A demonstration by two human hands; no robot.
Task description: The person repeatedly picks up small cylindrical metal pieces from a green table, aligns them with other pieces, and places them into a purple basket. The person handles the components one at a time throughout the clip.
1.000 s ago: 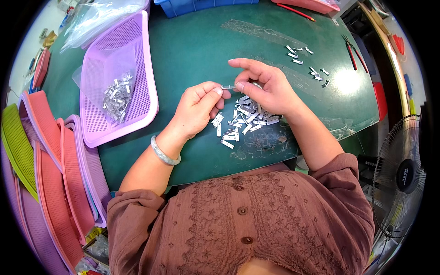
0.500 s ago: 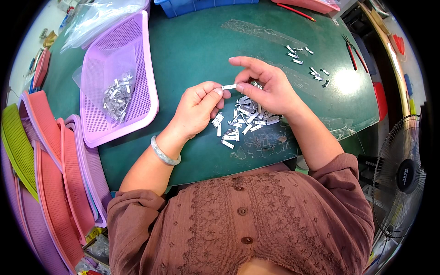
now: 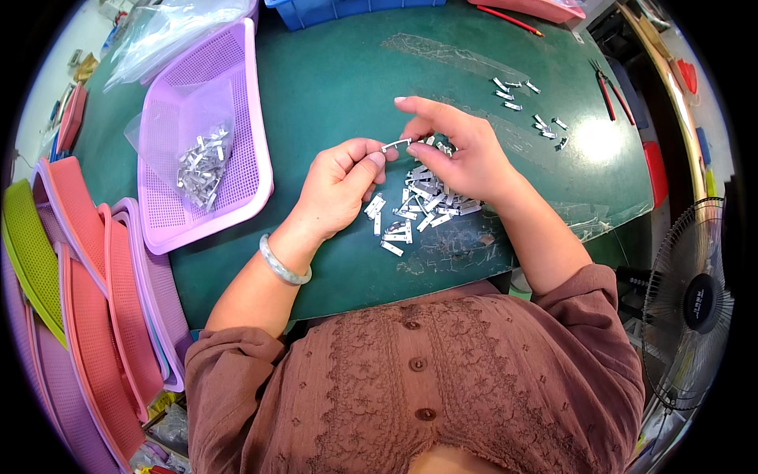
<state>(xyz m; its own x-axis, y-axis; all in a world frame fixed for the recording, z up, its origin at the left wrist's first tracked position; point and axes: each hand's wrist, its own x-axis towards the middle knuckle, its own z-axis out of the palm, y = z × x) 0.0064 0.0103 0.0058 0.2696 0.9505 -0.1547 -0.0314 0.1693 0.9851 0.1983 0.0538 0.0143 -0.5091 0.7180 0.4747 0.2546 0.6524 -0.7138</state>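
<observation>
A small silvery metal bracket point(image 3: 397, 144) is held up above the green table, showing its side edge with bent-down ends. My left hand point(image 3: 344, 175) is closed and pinches its left end between thumb and fingers. At the other end, the thumb and a bent finger of my right hand point(image 3: 467, 155) close on the bracket, while its index finger sticks out above. Beneath my right hand lies a pile of similar metal brackets point(image 3: 429, 196), partly covered by the hand. A few loose brackets point(image 3: 392, 248) lie at the pile's near left side.
At left, a purple basket point(image 3: 259, 150) holds a clear bag of metal parts point(image 3: 204, 170). Stacked baskets point(image 3: 85, 316) crowd the lower left. More brackets point(image 3: 505, 95) and red-handled pliers point(image 3: 606, 98) lie at the far right. A blue bin point(image 3: 355, 8) stands at the back, a fan point(image 3: 685, 304) on the right.
The bracket has turned about its length, from its flat face showing to its edge and bent ends. My right fingers have shifted slightly; my left hand stays about where it was.
</observation>
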